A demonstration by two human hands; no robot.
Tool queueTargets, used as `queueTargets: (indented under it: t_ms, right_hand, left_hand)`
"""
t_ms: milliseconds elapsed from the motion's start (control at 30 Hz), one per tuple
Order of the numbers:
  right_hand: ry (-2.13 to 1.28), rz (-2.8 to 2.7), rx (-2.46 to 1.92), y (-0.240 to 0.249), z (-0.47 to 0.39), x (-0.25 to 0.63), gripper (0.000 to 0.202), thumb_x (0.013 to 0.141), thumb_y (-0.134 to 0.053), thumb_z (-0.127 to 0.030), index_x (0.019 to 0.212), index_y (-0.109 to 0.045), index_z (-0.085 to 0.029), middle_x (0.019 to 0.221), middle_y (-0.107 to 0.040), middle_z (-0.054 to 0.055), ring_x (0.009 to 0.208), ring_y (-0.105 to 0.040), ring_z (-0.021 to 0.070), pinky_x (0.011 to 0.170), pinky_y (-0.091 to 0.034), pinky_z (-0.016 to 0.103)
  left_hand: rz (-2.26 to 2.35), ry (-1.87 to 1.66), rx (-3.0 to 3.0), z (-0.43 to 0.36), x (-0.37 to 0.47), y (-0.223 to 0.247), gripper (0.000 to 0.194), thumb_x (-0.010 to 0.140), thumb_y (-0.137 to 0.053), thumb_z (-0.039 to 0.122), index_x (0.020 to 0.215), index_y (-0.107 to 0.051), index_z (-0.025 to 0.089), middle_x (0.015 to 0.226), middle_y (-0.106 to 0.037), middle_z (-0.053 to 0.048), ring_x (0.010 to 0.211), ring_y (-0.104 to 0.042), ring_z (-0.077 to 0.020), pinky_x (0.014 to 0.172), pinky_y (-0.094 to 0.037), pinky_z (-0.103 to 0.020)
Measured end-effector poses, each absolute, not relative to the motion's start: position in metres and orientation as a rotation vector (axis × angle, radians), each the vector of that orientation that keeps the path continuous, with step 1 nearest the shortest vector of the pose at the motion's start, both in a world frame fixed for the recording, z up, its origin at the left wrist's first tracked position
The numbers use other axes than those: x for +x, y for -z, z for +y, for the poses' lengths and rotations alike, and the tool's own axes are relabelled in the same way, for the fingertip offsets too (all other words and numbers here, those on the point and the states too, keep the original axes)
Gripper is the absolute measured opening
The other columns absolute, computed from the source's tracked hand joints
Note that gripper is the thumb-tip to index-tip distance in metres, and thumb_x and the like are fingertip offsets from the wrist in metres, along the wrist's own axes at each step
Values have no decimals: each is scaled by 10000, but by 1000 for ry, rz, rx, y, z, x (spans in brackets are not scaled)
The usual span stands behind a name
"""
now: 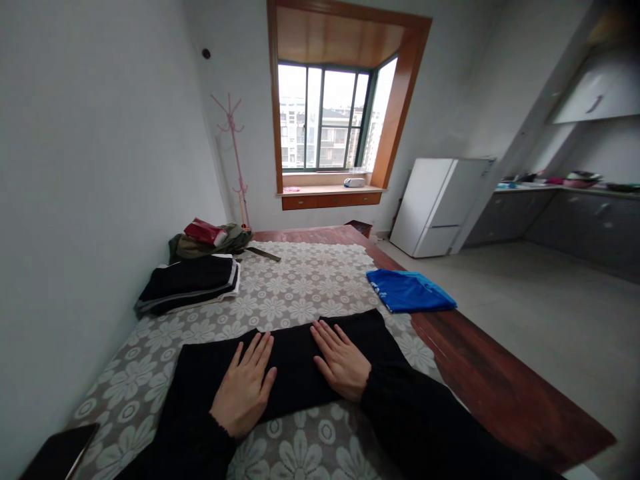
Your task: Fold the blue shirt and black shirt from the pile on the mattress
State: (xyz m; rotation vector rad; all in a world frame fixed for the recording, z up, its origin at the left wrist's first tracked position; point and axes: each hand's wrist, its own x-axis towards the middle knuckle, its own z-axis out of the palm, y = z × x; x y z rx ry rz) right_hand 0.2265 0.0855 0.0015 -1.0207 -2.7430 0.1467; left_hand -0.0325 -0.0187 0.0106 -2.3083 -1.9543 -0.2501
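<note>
- Table (500,383) with bare reddish wood along its right edge; its left edge runs beside a wall.
- Patterned tablecloth (295,277) under the work; its texture could drag, so light pressure seems best.
- Black garment (293,367), laid wide across the near part of the table, midway between left and right edges. Its lower left blends with a dark sleeve, so that border is hard to tell.
- Dark folded stack (193,283) by the left edge, clear of the work.
- Blue cloth (415,293), folded, by the right edge; a wide sweep rightward might nudge it.
- Left hand (244,387) and right hand (341,363), both flat on the garment, thumbs spread, gripping nothing, fingertips near its far edge. Stroking outward from the middle evenly should smooth it best.
</note>
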Motion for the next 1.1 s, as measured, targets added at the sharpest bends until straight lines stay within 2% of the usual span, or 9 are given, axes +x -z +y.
queueTargets:
  t_ms: [200, 333, 433, 533, 667, 733, 833, 1033, 1100]
  right_hand:
    - [11, -2681, -1230, 8, 107, 287, 624, 1038, -273, -451, 1591, -300, -164, 1645, -307, 91, 1533, -239, 233, 1251, -183, 455]
    - [55, -2673, -1292, 6, 115, 302, 644, 1025, -284, -474, 1568, -352, -134, 1624, -354, 116, 1514, -292, 243, 1238, -224, 443]
    - [48, -2675, -1355, -9, 109, 294, 634, 987, -379, -433, 1532, -414, -109, 1591, -406, 160, 1487, -340, 304, 1217, -242, 508]
    - [20, -2688, -1197, -33, 88, 269, 578, 909, -499, -316, 1456, -512, -128, 1547, -469, 170, 1446, -386, 339, 1186, -274, 525]
    - [-240, -2832, -717, -56, 53, 225, 384, 913, -537, -331, 1264, -645, -218, 1266, -672, 100, 1134, -621, 265, 1001, -457, 407]
    - [-291, -2878, -623, -56, 45, 208, 313, 919, -540, -340, 1171, -681, -219, 1128, -700, 86, 1015, -644, 250, 912, -487, 377]
    - [-314, -2859, -585, -47, 49, 196, 251, 902, -544, -270, 1093, -696, -212, 1085, -692, 77, 1004, -633, 238, 888, -491, 345]
    - [-583, -2646, -542, -36, 67, 205, 279, 862, -502, -117, 1025, -700, -227, 1037, -702, 45, 1003, -641, 201, 948, -487, 327]
    - [-714, -2509, -561, -36, 70, 208, 272, 859, -501, -110, 1005, -700, -225, 1006, -707, 45, 991, -648, 203, 931, -499, 337]
  left_hand:
    - [-2153, 126, -2113, -58, -88, -13, 580, 983, -294, 336, 1535, -406, 194, 1617, -386, -45, 1505, -329, -258, 1225, -247, -537]
    - [-2343, 130, -1888, -83, -128, -7, 617, 932, -339, 354, 1471, -496, 97, 1602, -407, -149, 1498, -329, -339, 1196, -282, -568]
    - [-2494, 252, -1837, -102, -157, -5, 569, 878, -421, 403, 1341, -636, 152, 1537, -499, -184, 1458, -384, -404, 1156, -324, -605]
    - [-2619, 655, -1847, -111, -170, -12, 467, 810, -542, 495, 1155, -718, 233, 1373, -655, -150, 1400, -472, -394, 1155, -350, -576]
    - [-2741, 1072, -1768, -102, -163, -30, 502, 727, -647, 616, 1063, -674, 244, 1177, -744, -135, 1224, -640, -365, 1075, -479, -495]
    - [-2907, 1381, -1718, -95, -158, -38, 602, 707, -671, 648, 1137, -605, 233, 1140, -753, -135, 1141, -691, -348, 1013, -534, -471]
    - [-3178, 1872, -1465, -85, -153, -44, 784, 677, -708, 671, 1278, -445, 243, 1135, -752, -129, 1036, -738, -326, 917, -589, -450]
    - [-2965, 1680, -1392, -71, -142, -54, 817, 618, -763, 564, 1253, -386, 216, 1228, -685, -171, 1199, -653, -375, 1053, -504, -531]
    - [-2888, 1655, -1427, -71, -146, -59, 812, 615, -768, 531, 1259, -396, 206, 1187, -701, -163, 1155, -677, -372, 1040, -516, -539]
